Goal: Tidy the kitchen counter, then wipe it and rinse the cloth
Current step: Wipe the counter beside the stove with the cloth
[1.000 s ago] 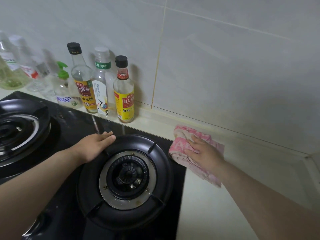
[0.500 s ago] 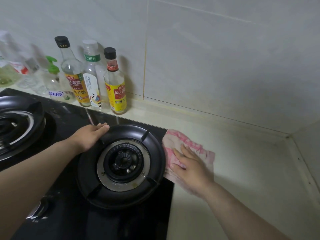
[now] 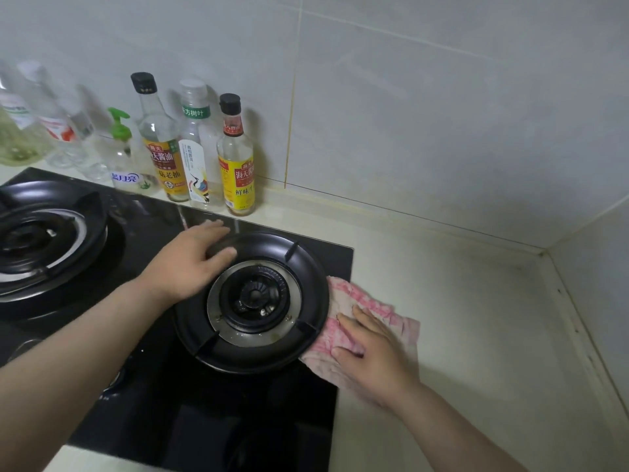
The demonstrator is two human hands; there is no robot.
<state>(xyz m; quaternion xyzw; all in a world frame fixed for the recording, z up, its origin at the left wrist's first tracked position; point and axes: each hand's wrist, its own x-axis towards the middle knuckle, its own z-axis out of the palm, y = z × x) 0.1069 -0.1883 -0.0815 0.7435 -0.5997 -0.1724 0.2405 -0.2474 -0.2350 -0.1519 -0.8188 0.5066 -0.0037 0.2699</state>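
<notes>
A pink-and-white cloth (image 3: 349, 296) lies over the right edge of the black glass stove (image 3: 204, 420) and the cream counter (image 3: 469, 335). It touches the right rim of the black burner ring (image 3: 306, 267). My right hand (image 3: 371, 356) presses flat on the cloth, fingers spread and pointing left. My left hand (image 3: 190, 264) grips the ring's back-left rim, thumb hooked over the inside and fingers along the outside. I cannot tell whether the cloth's edge goes under the ring.
A second burner (image 3: 44, 240) sits at the left. Sauce bottles (image 3: 235, 158) and a green-pump soap bottle (image 3: 122, 155) line the tiled back wall, with more clear bottles further left. The counter ends in a wall corner (image 3: 544, 252) at the right.
My right hand has slid the cloth from the counter behind the stove toward me, down to the ring's right side. My left thumb has hooked over the ring's rim.
</notes>
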